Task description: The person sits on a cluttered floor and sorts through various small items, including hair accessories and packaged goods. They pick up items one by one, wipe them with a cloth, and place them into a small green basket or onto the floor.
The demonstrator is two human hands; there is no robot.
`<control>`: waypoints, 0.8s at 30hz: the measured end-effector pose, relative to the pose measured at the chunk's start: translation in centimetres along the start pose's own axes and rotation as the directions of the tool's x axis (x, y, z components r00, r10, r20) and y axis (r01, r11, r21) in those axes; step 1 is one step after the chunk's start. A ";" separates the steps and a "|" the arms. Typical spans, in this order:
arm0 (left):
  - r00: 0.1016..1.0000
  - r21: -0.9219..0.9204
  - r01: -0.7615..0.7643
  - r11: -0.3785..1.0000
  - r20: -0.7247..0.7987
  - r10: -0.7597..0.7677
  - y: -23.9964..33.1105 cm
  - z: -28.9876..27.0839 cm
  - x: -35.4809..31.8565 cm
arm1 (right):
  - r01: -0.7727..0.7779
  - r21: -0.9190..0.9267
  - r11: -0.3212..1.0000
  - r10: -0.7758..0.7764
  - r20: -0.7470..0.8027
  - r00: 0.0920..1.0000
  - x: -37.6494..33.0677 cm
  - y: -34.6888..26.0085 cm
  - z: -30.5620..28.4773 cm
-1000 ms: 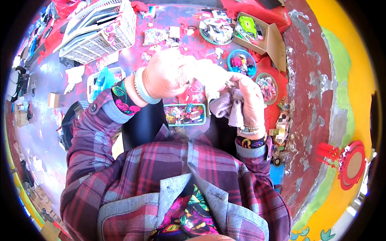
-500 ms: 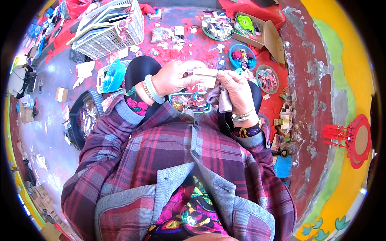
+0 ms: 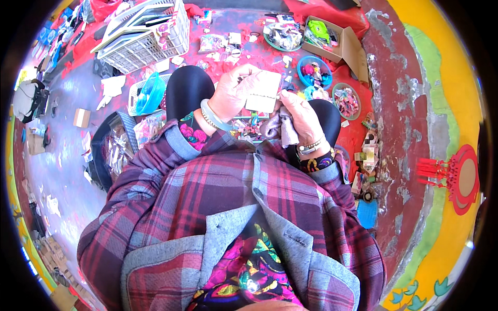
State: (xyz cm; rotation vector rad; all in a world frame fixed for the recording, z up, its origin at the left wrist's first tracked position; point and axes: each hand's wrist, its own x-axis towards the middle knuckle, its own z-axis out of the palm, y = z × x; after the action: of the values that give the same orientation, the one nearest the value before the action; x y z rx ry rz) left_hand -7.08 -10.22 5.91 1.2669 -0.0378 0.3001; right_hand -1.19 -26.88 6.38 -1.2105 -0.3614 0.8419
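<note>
Head view: a small pale card (image 3: 263,90) is held up over the lap between both hands. The left hand (image 3: 232,96) is closed on the card's left edge, thumb and fingers pinched around it. The right hand (image 3: 296,110) is closed too, its fingertips touching the card's lower right edge, and a crumpled grey cloth (image 3: 282,129) is bunched in the same hand, just below the card. A pale green bangle (image 3: 212,116) is worn on the left wrist, below-left of the card; a beaded bracelet (image 3: 313,146) is seen on the right wrist, below-right of it. Plaid sleeves run down from both wrists.

A tray of small colourful items (image 3: 248,128) is partly hidden directly under the card. A blue bowl (image 3: 315,70) of bright trinkets sits just right of and above the card, and a second round bowl (image 3: 346,99) lies further right. A cardboard box (image 3: 340,44) with green contents is seen well above-right of the card. A white plastic crate (image 3: 150,44) stands well above-left of it, on the red floor covering (image 3: 244,52). A blue plastic basin (image 3: 150,93) lies left of the card. Black-clad knees flank the card on either side.
</note>
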 end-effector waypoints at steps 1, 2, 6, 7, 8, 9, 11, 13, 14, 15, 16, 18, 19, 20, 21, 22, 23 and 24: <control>1.000 -0.029 0.015 0.999 0.008 -0.015 0.0 -0.1 0.1 | 0.046 -0.027 0.999 -0.046 0.016 0.999 0.1 0.2 0.0; 0.999 -0.028 0.040 0.999 0.013 -0.040 0.1 -0.3 0.1 | 0.092 -0.054 0.994 -0.090 0.034 0.995 0.1 0.4 0.0; 0.998 -0.004 0.069 0.998 0.011 -0.069 0.0 -0.8 0.5 | 0.098 -0.050 0.994 -0.097 0.013 0.995 0.6 1.2 -0.4; 0.998 0.010 0.059 0.998 0.004 -0.059 -0.1 -0.9 0.6 | 0.119 -0.046 0.992 -0.119 -0.002 0.993 0.8 1.4 -0.3; 0.999 0.034 0.048 0.998 -0.014 -0.047 -0.3 -1.1 0.6 | 0.122 -0.039 0.992 -0.123 -0.015 0.992 1.0 1.7 -0.3; 0.999 0.055 0.038 0.998 -0.033 -0.036 -0.6 -1.5 0.7 | 0.123 -0.033 0.992 -0.124 -0.028 0.992 1.2 2.1 -0.5; 0.995 0.148 -0.028 0.989 -0.087 0.042 -0.9 -2.1 1.1 | 0.119 -0.022 0.993 -0.120 -0.048 0.992 1.5 2.3 -0.7; 0.981 0.345 -0.058 0.937 -0.154 0.117 -1.9 -3.8 1.8 | 0.092 0.040 0.995 -0.088 -0.089 0.992 1.7 2.1 -1.4; 0.971 0.438 -0.062 0.897 -0.181 0.156 -2.4 -4.8 2.1 | 0.127 -0.055 0.990 -0.132 -0.103 0.986 2.6 3.1 -2.8; 0.967 0.644 -0.014 0.765 -0.185 0.174 -2.2 -5.8 2.6 | 0.066 -0.193 0.979 -0.092 -0.128 0.988 3.7 3.9 -4.1; 0.967 0.624 -0.004 0.781 -0.197 0.162 -2.9 -6.9 3.0 | -0.004 -0.329 0.944 -0.050 -0.157 0.986 4.0 4.3 -4.2; 0.945 0.774 0.283 0.567 -0.326 -0.027 -5.1 -9.0 4.2 | -0.327 -0.243 0.913 0.286 -0.191 0.939 4.5 6.4 -5.5; 0.947 0.822 0.280 0.496 -0.321 -0.002 -6.7 -9.9 4.5 | -0.315 -0.465 0.827 0.222 -0.245 0.944 5.2 9.6 -7.4; 0.946 0.869 0.284 0.404 -0.322 0.027 -8.1 -11.3 4.1 | -0.291 -0.655 0.697 0.153 -0.261 0.953 5.9 12.1 -8.2; 0.946 0.905 0.283 0.317 -0.317 0.061 -9.3 -12.4 4.2 | -0.299 -0.763 0.573 0.154 -0.259 0.954 6.1 12.4 -7.6; 0.945 0.901 0.302 0.313 -0.325 0.024 -10.1 -13.2 4.1 | -0.299 -0.847 0.439 0.162 -0.253 0.954 6.1 13.1 -6.8; 0.943 0.896 0.319 0.309 -0.332 -0.012 -10.8 -13.9 4.2 | -0.322 -0.891 0.319 0.222 -0.260 0.940 6.8 14.1 -6.3; 0.943 0.889 0.326 0.321 -0.329 -0.048 -11.9 -14.1 4.5 | -0.327 -0.908 0.262 0.235 -0.269 0.934 7.2 16.9 -7.8</control>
State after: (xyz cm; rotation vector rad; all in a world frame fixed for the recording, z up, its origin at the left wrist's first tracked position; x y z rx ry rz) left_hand -1.80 0.82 -8.56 2.3979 0.6074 0.2669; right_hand 2.36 -25.03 -13.24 -2.5245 -0.6326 0.8807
